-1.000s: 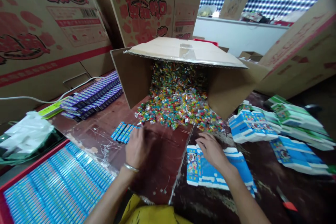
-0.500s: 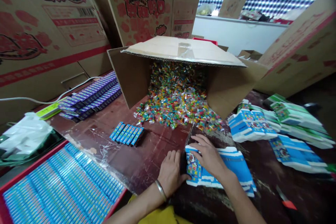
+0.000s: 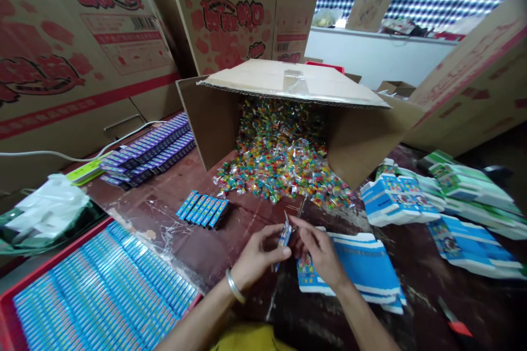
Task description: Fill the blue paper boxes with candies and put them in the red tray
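Observation:
My left hand (image 3: 258, 256) grips a small blue carton (image 3: 284, 238) between thumb and fingers, tilted on edge above the table. At the carton's upper end, the fingers of my right hand (image 3: 320, 251) are pinched by its opened flap. Just under and beyond that hand lies a stack of flat blue cartons (image 3: 364, 269), with printed faces and white edges. Further left, a short row of filled blue boxes (image 3: 203, 209) rests on the table. Ahead, wrapped colourful candies (image 3: 284, 170) spill from a cardboard box (image 3: 354, 142) lying on its side.
A red tray (image 3: 53, 255) packed with blue boxes is at lower left, near a white plastic bag (image 3: 49, 205). Purple boxes (image 3: 152, 148) are stacked behind. More blue cartons (image 3: 397, 197) and green cartons (image 3: 465, 181) lie right, with a red-handled cutter (image 3: 459, 328) nearer.
A blue carton has been lifted off the flat stack and is now in my left hand, opened out. Both hands have come together, left of the stack.

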### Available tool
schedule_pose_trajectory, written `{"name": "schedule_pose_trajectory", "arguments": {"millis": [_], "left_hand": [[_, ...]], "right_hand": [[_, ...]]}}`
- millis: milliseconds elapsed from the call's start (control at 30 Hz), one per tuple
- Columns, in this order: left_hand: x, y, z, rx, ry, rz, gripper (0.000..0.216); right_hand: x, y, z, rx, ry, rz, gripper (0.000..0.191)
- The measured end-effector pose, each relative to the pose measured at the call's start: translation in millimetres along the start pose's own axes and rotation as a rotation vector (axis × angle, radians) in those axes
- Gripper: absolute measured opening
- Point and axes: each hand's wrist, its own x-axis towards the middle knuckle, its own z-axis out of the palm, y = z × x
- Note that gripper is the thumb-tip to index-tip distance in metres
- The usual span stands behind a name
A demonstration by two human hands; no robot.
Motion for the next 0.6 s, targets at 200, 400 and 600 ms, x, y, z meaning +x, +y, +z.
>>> {"name": "schedule_pose_trajectory", "arguments": {"millis": [200, 400, 600], "left_hand": [[-8, 6, -13, -0.362, -0.228, -0.136, 0.047], [-13, -3, -11, -0.305, -0.156, -0.168, 0.034], [-9, -15, -3, -0.324, 0.249, -0.048, 0.024]], "right_hand": [[-3, -12, -7, -0.043, -0.243, 0.055, 0.028], [6, -20, -10, -0.032, -0.237, 0.146, 0.023], [3, 5, 22, -0.109, 0.136, -0.045, 0.023]]}}
